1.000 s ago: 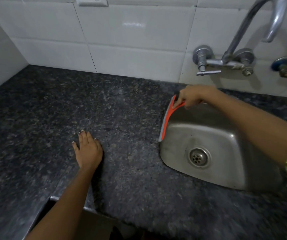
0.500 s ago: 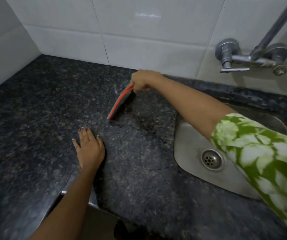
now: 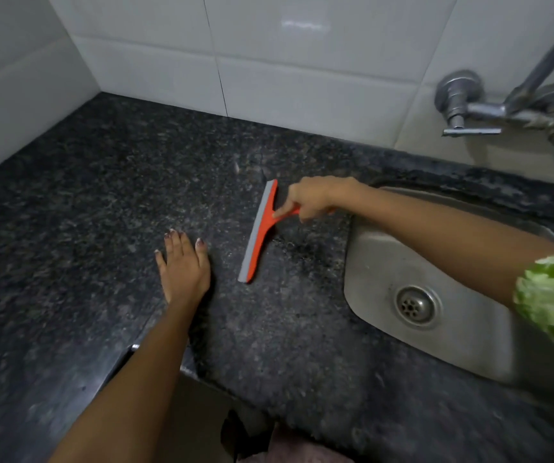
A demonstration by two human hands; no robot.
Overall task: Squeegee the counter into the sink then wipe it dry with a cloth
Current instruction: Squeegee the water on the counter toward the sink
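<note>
Your squeegee (image 3: 258, 230) has slid nearer the sink (image 3: 462, 332) — blade down on the counter (image 3: 85, 202) | right hand (image 3: 312, 198) grips its handle | left hand (image 3: 185, 266) — flat, fingers spread, just beside the blade.

Squeegee (image 3: 259, 232): orange plastic body with a grey rubber blade along its left edge. It lies on the counter (image 3: 102, 208), just left of the sink (image 3: 469, 329), blade running from far to near and angled slightly leftward at the near end. Handle points toward the sink. Counter: dark speckled granite; surface wetness cannot be judged with confidence. Sink: stainless steel, sunk into the counter, round drain (image 3: 416, 306) uncovered. No cloth identifiable.
</note>
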